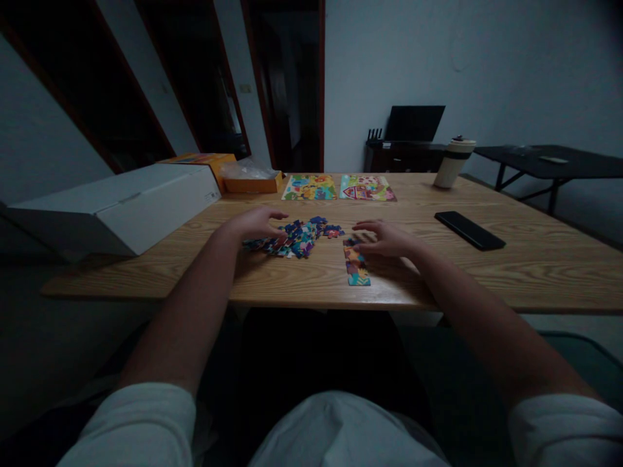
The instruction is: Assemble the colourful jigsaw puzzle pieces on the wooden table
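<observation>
A heap of loose jigsaw puzzle pieces (pixel 298 241), mostly blue and purple, lies on the wooden table. My left hand (pixel 257 224) is at the heap's left side, thumb and fingers apart, with nothing visible between them. To the right of the heap is a narrow strip of joined puzzle pieces (pixel 357 269), orange and purple with teal at its near end. My right hand (pixel 384 239) hovers over or touches the strip's far end, its fingers spread; I cannot tell whether the fingertips press on it. A few pieces (pixel 333 231) lie between the heap and my right hand.
Two colourful picture sheets (pixel 311 187) lie at the table's far side. A white box (pixel 146 201) and an orange tray (pixel 253 184) with clear plastic stand on the left. On the right are a black phone (pixel 468 229) and a cream tumbler (pixel 453 163).
</observation>
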The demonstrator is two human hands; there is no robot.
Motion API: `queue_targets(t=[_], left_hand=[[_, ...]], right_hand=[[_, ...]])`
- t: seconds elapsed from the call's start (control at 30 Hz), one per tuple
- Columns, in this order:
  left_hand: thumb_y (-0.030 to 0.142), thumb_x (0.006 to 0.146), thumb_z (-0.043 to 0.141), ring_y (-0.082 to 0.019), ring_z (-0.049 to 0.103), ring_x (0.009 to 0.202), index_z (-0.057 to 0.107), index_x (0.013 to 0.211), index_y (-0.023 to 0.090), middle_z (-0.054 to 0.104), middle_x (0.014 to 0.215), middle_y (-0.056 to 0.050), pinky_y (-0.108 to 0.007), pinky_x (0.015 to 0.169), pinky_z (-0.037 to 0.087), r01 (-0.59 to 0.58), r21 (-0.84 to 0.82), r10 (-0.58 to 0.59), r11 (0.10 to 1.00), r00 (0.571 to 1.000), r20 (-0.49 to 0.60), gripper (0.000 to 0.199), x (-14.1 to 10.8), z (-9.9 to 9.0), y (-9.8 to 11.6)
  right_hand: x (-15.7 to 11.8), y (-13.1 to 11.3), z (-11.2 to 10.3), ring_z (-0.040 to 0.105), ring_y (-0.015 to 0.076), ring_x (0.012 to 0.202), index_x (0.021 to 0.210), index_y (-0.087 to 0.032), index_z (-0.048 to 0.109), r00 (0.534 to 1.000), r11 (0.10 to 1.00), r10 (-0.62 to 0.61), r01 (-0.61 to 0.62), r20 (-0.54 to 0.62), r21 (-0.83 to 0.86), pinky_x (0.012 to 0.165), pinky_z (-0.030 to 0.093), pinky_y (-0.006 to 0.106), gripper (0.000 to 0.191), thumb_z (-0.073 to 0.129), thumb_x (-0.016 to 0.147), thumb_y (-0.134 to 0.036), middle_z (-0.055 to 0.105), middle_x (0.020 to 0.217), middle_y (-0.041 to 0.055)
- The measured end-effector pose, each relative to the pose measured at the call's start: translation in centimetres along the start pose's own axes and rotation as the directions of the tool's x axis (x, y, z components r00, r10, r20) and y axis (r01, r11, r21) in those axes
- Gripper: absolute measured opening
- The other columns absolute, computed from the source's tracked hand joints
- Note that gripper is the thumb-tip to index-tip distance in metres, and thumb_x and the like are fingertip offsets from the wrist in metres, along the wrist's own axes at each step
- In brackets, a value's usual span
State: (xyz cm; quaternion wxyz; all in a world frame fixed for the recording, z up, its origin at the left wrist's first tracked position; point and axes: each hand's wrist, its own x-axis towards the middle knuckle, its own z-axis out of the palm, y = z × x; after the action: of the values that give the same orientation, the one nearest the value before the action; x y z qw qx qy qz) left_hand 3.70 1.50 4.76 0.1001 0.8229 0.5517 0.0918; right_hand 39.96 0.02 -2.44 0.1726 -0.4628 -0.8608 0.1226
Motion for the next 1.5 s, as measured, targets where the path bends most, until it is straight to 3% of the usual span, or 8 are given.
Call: queue_targets(t=[0.07, 0.2, 0.37, 0.57, 0.87, 1.03, 1.23, 1.5], left_hand=[[0.052, 0.069, 0.077, -0.031, 0.06, 0.119, 0.064, 0.127, 0.023, 0.062, 0.135, -0.011, -0.038, 0.097, 0.049, 0.062, -0.063, -0.059, 0.996, 0.998, 0.038, 0.067, -1.3, 0.3, -1.7], [0.059, 0.07, 0.073, -0.032, 0.063, 0.113, 0.064, 0.126, 0.022, 0.064, 0.13, -0.014, -0.042, 0.092, 0.051, 0.096, -0.124, -0.091, 0.988, 0.995, 0.048, 0.068, -2.4, 1.6, -3.6], [0.07, 0.076, 0.062, -0.032, 0.056, 0.121, 0.059, 0.134, 0.028, 0.061, 0.135, -0.011, -0.044, 0.1, 0.043, -0.003, 0.01, 0.004, 1.0, 0.998, -0.055, 0.072, -1.2, 3.6, -1.9], [0.071, 0.076, 0.06, -0.033, 0.059, 0.116, 0.061, 0.133, 0.03, 0.067, 0.126, -0.008, -0.044, 0.1, 0.04, -0.065, 0.147, 0.066, 0.987, 0.998, 0.0, 0.07, -0.5, 4.7, -0.4], [0.052, 0.081, 0.063, -0.025, 0.063, 0.111, 0.06, 0.129, 0.024, 0.067, 0.126, -0.007, -0.035, 0.096, 0.046, -0.035, -0.076, 0.032, 0.996, 0.999, -0.042, 0.056, -1.0, 4.0, -1.4], [0.053, 0.081, 0.062, -0.028, 0.054, 0.125, 0.059, 0.131, 0.027, 0.059, 0.137, -0.007, -0.04, 0.105, 0.039, -0.011, 0.022, 0.014, 1.0, 0.989, -0.146, 0.056, -1.0, 4.1, -1.9], [0.066, 0.073, 0.068, -0.033, 0.037, 0.138, 0.057, 0.135, 0.031, 0.049, 0.148, -0.007, -0.048, 0.114, 0.023, -0.17, 0.12, 0.168, 0.978, 0.985, 0.026, 0.071, -1.2, 4.3, -0.2], [0.056, 0.071, 0.072, -0.03, 0.05, 0.125, 0.06, 0.128, 0.029, 0.06, 0.135, -0.006, -0.041, 0.107, 0.036, -0.164, 0.102, 0.168, 0.981, 0.985, -0.031, 0.064, -1.1, 4.6, 0.5]], right_hand=[[-0.2, -1.3, 0.4, 0.04, 0.0312, 0.139, 0.138, -0.03, 0.057, 0.993, 0.997, -0.076, 0.073, 0.087, 0.032, 0.115, 0.03, 0.046, 0.078, 0.07, 0.071, -0.068, 0.05, 0.148, 0.0073], [-0.4, -1.7, 0.7, 0.038, 0.0336, 0.14, 0.136, -0.034, 0.059, 0.981, 0.996, -0.073, 0.063, 0.178, 0.063, 0.116, 0.03, 0.049, 0.083, 0.079, 0.062, -0.066, 0.05, 0.148, 0.0044], [-0.6, 0.3, 0.0, 0.046, 0.0347, 0.134, 0.133, -0.034, 0.062, 0.982, 0.997, 0.03, -0.043, 0.185, 0.067, 0.113, 0.034, 0.049, 0.08, 0.081, 0.061, -0.063, 0.054, 0.144, 0.005], [-0.8, 1.6, -0.4, 0.053, 0.0329, 0.128, 0.137, -0.031, 0.059, 0.975, 0.994, 0.056, -0.074, 0.216, 0.078, 0.11, 0.039, 0.046, 0.081, 0.077, 0.065, -0.063, 0.059, 0.139, 0.0066], [-0.7, 1.9, -0.2, 0.054, 0.0318, 0.126, 0.133, -0.035, 0.061, 0.979, 0.993, 0.044, -0.065, 0.201, 0.102, 0.109, 0.041, 0.046, 0.076, 0.08, 0.063, -0.059, 0.06, 0.137, 0.004], [-0.7, 2.0, -0.2, 0.053, 0.0324, 0.128, 0.132, -0.035, 0.062, 0.979, 0.991, 0.042, -0.066, 0.199, 0.114, 0.11, 0.04, 0.046, 0.076, 0.08, 0.063, -0.059, 0.056, 0.142, 0.0043], [-0.7, 1.2, -0.7, 0.051, 0.0318, 0.129, 0.134, -0.034, 0.06, 0.975, 0.986, 0.05, -0.082, 0.217, 0.143, 0.111, 0.038, 0.045, 0.072, 0.075, 0.069, -0.061, 0.056, 0.142, 0.0045], [-0.8, 1.9, -1.7, 0.057, 0.0325, 0.121, 0.137, -0.029, 0.057, 0.98, 0.967, 0.178, -0.191, 0.086, 0.171, 0.104, 0.044, 0.049, 0.063, 0.064, 0.082, -0.059, 0.059, 0.138, 0.0084]])
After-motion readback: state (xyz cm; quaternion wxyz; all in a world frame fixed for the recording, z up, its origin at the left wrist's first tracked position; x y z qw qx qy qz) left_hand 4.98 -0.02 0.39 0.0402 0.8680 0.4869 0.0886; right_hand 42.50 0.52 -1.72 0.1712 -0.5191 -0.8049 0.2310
